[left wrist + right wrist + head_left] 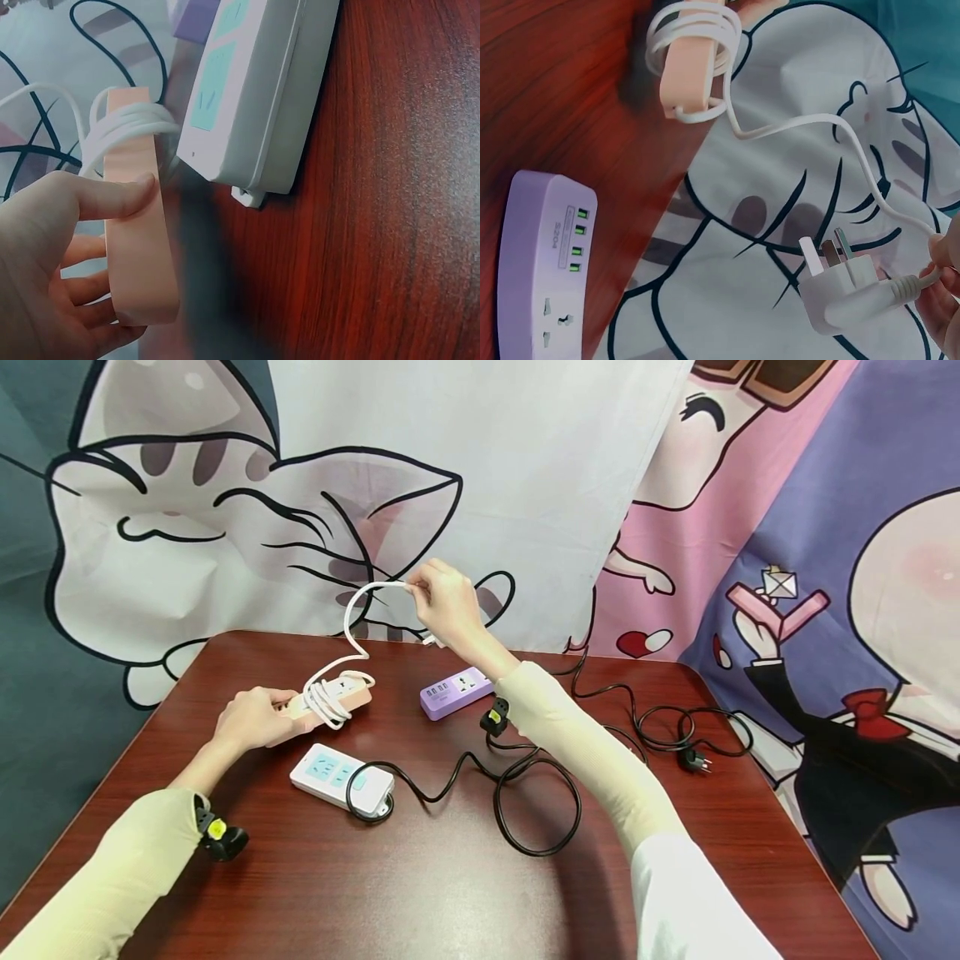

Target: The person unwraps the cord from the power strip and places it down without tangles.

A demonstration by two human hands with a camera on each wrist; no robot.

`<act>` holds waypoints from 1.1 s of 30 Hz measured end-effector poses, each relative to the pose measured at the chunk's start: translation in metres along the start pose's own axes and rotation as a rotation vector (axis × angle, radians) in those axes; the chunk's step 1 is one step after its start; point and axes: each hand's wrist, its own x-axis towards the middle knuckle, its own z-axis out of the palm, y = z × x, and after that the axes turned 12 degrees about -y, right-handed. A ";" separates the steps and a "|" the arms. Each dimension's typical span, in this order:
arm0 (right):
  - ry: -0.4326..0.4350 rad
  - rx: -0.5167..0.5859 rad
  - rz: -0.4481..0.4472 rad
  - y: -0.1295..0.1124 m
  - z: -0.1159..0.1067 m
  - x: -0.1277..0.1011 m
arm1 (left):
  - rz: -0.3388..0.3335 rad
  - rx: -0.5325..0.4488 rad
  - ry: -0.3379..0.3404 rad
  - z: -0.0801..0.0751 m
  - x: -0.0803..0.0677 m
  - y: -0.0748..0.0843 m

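Observation:
My left hand [253, 718] grips an orange-sided power strip [139, 247], thumb on one face and fingers round the other. Several turns of white cord [127, 127] wrap the strip's middle. From the wraps the cord rises in a loose arc to my right hand [448, 602], which pinches it just behind the white three-pin plug [844, 294]. In the right wrist view the plug hangs out past the fingertips, pins pointing up. The right hand is raised near the table's back edge, higher than the left.
A white power strip [330, 777] with blue-green socket faces lies in front of the held one. Farther back sits a purple power strip [456, 692] with USB ports. Black cord [536, 852] loops across the middle and right, with a black plug [693, 762] at the right.

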 end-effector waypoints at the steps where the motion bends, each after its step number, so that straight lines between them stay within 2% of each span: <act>1: 0.006 0.005 -0.004 -0.001 -0.001 -0.001 | -0.005 -0.004 0.005 0.000 0.000 -0.001; 10: 0.019 0.058 -0.042 -0.002 -0.011 -0.011 | -0.066 -0.019 0.063 -0.001 0.002 -0.011; 18: 0.003 0.073 -0.115 0.009 -0.012 -0.018 | -0.126 -0.043 0.117 0.000 -0.001 -0.020; 27: -0.102 0.050 -0.114 0.033 0.000 -0.022 | -0.168 -0.055 0.129 -0.001 -0.005 -0.025; 33: -0.139 0.006 -0.216 0.049 0.014 -0.025 | -0.170 -0.063 0.132 0.000 -0.009 -0.026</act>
